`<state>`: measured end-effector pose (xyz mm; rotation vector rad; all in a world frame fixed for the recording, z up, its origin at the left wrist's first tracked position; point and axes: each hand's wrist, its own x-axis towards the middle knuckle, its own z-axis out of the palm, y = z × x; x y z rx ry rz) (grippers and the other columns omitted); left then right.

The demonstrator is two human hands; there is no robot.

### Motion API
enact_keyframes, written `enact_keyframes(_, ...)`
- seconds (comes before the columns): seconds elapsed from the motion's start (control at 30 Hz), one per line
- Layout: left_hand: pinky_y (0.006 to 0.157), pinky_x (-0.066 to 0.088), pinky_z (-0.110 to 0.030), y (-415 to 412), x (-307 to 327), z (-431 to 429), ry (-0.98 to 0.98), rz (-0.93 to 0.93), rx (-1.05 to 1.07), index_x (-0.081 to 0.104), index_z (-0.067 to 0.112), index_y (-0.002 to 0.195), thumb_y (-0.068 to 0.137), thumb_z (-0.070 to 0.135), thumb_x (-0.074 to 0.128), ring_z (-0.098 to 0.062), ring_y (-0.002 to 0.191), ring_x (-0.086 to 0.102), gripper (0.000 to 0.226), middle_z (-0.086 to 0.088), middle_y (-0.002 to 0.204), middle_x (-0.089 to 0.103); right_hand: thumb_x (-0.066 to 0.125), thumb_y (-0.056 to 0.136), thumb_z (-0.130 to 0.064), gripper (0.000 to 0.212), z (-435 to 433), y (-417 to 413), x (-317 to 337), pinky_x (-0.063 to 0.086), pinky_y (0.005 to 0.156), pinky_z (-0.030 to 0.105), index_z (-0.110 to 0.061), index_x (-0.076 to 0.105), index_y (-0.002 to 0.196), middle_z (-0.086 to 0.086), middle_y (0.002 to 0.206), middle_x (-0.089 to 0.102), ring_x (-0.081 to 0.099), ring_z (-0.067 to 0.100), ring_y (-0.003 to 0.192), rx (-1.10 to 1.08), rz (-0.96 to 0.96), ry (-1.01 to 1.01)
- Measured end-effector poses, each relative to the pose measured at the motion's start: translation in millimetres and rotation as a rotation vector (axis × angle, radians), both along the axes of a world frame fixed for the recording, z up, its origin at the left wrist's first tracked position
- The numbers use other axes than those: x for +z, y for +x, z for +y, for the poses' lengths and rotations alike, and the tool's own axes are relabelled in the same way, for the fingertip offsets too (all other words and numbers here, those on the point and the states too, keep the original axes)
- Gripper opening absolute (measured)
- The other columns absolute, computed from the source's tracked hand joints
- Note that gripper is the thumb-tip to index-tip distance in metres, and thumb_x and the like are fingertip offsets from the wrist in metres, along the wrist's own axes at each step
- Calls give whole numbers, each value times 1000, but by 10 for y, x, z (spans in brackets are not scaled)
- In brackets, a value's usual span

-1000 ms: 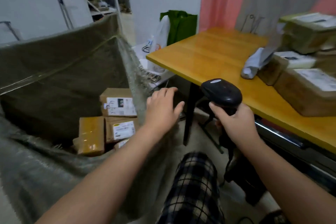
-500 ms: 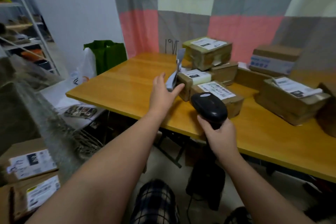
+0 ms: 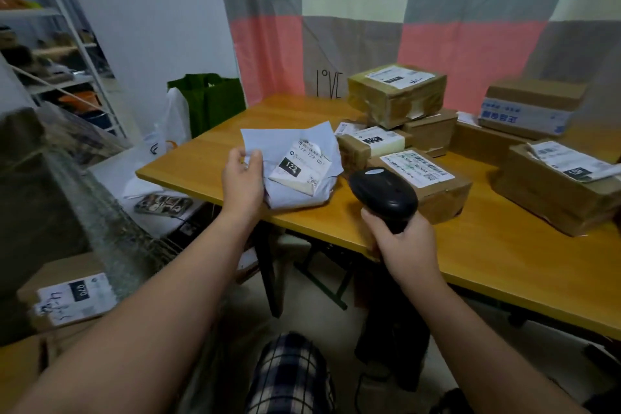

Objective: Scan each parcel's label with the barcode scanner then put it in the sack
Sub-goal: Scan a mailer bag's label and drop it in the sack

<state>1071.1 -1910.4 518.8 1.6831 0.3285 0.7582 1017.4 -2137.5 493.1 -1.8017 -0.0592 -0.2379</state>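
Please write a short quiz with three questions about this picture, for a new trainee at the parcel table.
1. True or false: the right hand holds the barcode scanner.
2. What does the left hand grip? A) a glass bottle B) the pale soft bag C) a metal tin
3. Fill in: the big number on that bag's label is ___.
Key: 1 true; 2 B; 3 122.
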Motion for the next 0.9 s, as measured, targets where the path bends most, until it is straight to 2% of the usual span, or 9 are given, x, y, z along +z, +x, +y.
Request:
enact_keyframes(0.07, 58, 45, -22, -85, -19, 124, -45, -2, -27, 52, 16, 93, 98, 22, 53, -8, 64, 55, 8, 2, 75, 59, 72, 80, -39, 34, 107, -20, 50, 55, 75, 34, -18, 66, 106, -2, 80, 69, 67, 15, 78, 83, 15, 4)
enact_keyframes(0.17, 65, 50, -22, -203, -1, 216, -100, -16, -67, 55, 21, 86, 95, 16, 58, -3, 66, 61, 11, 2, 79, 65, 71, 84, -33, 19, 249, -78, 105, 51, 59, 24, -18, 65, 95, -3, 56, 62, 64, 8, 51, 170, 21, 7)
enact_keyframes(0.23, 72, 53, -24, -277, 8, 213, -98, -10, -99, 57, 19, 89, 93, 14, 61, -6, 75, 64, 8, 2, 86, 67, 71, 85, -30, 11, 322, -119, 132, 50, 54, 22, -23, 62, 88, -5, 50, 60, 61, 7, 46, 169, 3, 55)
enact_keyframes(0.4, 73, 52, -23, -400, -57, 140, -31, -71, -75, 59, 20, 86, 91, 10, 62, -9, 81, 63, 12, 2, 89, 67, 68, 87, -30, 21, 424, -247, 118, 52, 57, 34, -10, 65, 90, -1, 49, 59, 61, 14, 47, 111, 41, 193)
enact_keyframes(0.57, 63, 48, -12, -464, -81, 71, -57, -92, -50, 59, 20, 88, 91, 7, 61, 5, 70, 61, 13, 8, 86, 65, 68, 89, -26, 24, 491, -402, 66, 52, 55, 31, -3, 65, 81, 6, 55, 58, 59, 15, 47, 71, 89, 346)
enact_keyframes(0.7, 60, 46, -10, -494, -75, 64, -69, -87, -51, 59, 20, 87, 91, 7, 62, 4, 72, 60, 14, 8, 86, 65, 67, 89, -25, 27, 504, -470, 60, 52, 55, 30, 1, 66, 83, 6, 55, 59, 60, 14, 47, 42, 73, 379)
enact_keyframes(0.9, 59, 45, -10, -530, -70, 70, -39, -58, -38, 59, 18, 87, 91, 11, 63, -2, 74, 60, 9, 7, 85, 65, 66, 90, -26, 23, 494, -513, 90, 54, 60, 32, -4, 67, 83, 3, 54, 59, 61, 14, 49, 36, 71, 387)
